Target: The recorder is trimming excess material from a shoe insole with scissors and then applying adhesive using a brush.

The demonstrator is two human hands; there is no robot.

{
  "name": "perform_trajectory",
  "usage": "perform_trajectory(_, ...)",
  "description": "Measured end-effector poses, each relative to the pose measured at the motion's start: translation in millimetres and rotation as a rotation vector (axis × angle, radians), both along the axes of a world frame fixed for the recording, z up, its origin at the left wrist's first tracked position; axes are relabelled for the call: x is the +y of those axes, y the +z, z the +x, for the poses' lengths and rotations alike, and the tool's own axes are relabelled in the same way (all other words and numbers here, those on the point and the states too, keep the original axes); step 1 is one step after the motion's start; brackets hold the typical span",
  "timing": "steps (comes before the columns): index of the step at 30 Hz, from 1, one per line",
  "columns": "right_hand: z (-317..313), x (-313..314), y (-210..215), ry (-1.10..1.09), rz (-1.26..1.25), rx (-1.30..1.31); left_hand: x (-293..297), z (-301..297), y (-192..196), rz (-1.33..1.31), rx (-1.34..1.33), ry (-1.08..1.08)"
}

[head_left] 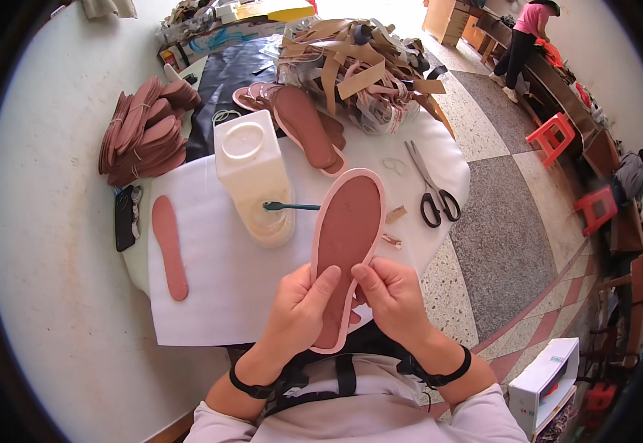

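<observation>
The left hand point(303, 310) is closed on the near left edge of a pink-rimmed sole point(349, 221), thumb over its face, fingertips hidden from me; the right hand point(394, 299) pinches the opposite edge. The sole is held up between the hands, its long axis running away from the worker and leaning slightly right; the broader end points away, the narrower toward the worker. Beyond the left hand, on the counter point(218, 310), are a whitish container point(251, 170) and a teal-handled brush point(293, 207) extending to the sole; farther left, a loose insole point(168, 247) lies lengthwise. Beyond the right hand, scissors point(429, 183) point away. Farther off, bundled soles point(144, 133) lie to the left hand's far left, a heap of strips point(358, 77) ahead of both hands. Far beyond the right hand, a person point(529, 37) stands.
</observation>
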State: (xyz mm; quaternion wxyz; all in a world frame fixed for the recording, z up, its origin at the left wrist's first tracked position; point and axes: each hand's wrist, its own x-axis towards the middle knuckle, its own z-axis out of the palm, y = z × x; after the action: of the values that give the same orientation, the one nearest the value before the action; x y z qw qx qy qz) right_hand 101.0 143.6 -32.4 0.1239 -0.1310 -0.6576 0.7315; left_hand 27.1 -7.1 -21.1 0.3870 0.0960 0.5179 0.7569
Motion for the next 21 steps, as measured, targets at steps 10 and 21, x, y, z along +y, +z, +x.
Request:
perform_trajectory(10, -10, 27, 8, -0.097, -0.061, 0.01, -5, 2, 1, 0.005, -0.032, -0.101)
perform_trajectory(21, 7, 10, -5, -0.017, 0.02, -0.041, 6, -10, -12, -0.024, 0.101, -0.035)
